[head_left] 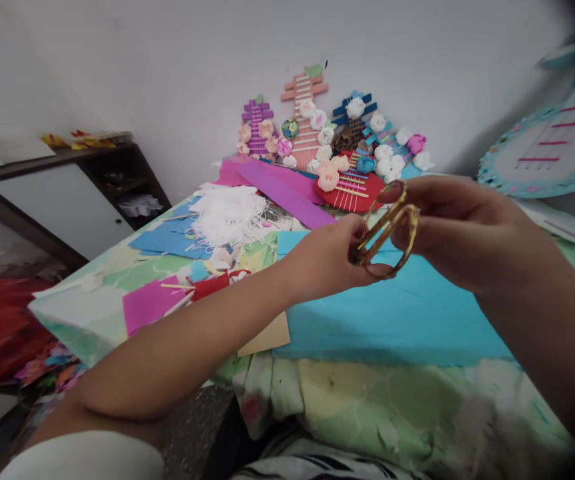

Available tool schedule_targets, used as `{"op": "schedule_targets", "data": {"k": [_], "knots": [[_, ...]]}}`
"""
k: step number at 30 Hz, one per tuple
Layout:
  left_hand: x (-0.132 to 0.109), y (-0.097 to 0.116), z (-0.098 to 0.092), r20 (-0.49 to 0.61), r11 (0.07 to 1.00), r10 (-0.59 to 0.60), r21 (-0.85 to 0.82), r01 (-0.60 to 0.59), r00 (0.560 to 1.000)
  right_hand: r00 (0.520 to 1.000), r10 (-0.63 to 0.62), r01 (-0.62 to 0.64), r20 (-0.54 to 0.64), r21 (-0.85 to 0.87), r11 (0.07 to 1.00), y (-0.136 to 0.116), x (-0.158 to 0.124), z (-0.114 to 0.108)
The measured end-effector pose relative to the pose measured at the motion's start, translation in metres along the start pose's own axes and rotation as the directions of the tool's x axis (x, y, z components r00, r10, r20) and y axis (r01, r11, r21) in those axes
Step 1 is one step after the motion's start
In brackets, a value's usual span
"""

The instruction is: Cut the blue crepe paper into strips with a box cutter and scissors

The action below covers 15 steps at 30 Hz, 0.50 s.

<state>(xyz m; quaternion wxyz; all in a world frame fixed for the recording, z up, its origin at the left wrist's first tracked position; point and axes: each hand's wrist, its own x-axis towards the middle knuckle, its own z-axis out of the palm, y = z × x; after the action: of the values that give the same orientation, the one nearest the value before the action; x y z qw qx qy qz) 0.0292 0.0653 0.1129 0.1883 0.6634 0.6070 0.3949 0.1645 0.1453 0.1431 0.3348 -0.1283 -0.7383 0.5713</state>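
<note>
Above the table, a pair of gold-coloured scissors (391,230) with ring-like handles is held between both hands. My left hand (330,257) is closed around their left end, thumb and fingers pinching, so that end is hidden. On the other side, my right hand (460,230) has its fingertips bent against the handle loops. Beneath the hands lies a wide sheet of light blue paper (367,327) on the table. A small tan piece of card (267,335) sticks out at the sheet's left edge, below my left forearm.
White paper shreds (230,215), blue sheets (170,239), magenta paper (150,303) and purple strips (287,193) lie on the green patterned tablecloth (92,293). Stick-and-flower decorations (307,120) stand against the wall. A cabinet (67,213) stands left; a turquoise-rimmed decoration (542,150) is at right.
</note>
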Motion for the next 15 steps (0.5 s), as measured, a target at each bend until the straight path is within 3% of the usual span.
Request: {"op": "schedule_targets", "data": {"k": [2, 4, 5, 8, 10, 12, 15], "knots": [[0.0, 0.0, 0.003, -0.011, 1.0, -0.03, -0.009, 0.03, 0.999, 0.988, -0.145, 0.151, 0.056, -0.134, 0.979, 0.007, 0.001, 0.004], [0.001, -0.001, 0.005, -0.046, 0.999, -0.042, 0.022, 0.043, 0.998, 0.988, -0.145, 0.154, 0.056, -0.215, 0.965, 0.012, 0.004, 0.014], [0.001, -0.002, 0.006, -0.067, 0.999, -0.048, 0.018, 0.049, 0.997, 0.992, -0.126, 0.123, 0.0, -0.218, 0.968, 0.014, 0.007, 0.019], [-0.003, -0.008, 0.008, -0.103, 0.991, -0.084, -0.113, 0.072, 0.991, 0.985, -0.019, 0.012, -0.17, -0.043, 0.999, 0.02, 0.02, 0.035], [-0.009, -0.016, 0.006, -0.058, 0.984, -0.133, -0.13, 0.124, 0.989, 0.976, 0.051, -0.03, -0.212, 0.103, 0.994, 0.029, 0.032, 0.043], [-0.018, -0.028, 0.002, -0.011, 0.984, -0.17, 0.044, 0.17, 0.985, 0.968, 0.118, -0.08, -0.22, 0.175, 0.981, 0.041, 0.044, 0.048], [-0.03, -0.05, -0.001, 0.005, 0.911, -0.032, 0.411, 0.027, 0.999, 0.91, 0.371, -0.305, -0.187, 0.304, 0.903, 0.059, 0.059, 0.051]]}}
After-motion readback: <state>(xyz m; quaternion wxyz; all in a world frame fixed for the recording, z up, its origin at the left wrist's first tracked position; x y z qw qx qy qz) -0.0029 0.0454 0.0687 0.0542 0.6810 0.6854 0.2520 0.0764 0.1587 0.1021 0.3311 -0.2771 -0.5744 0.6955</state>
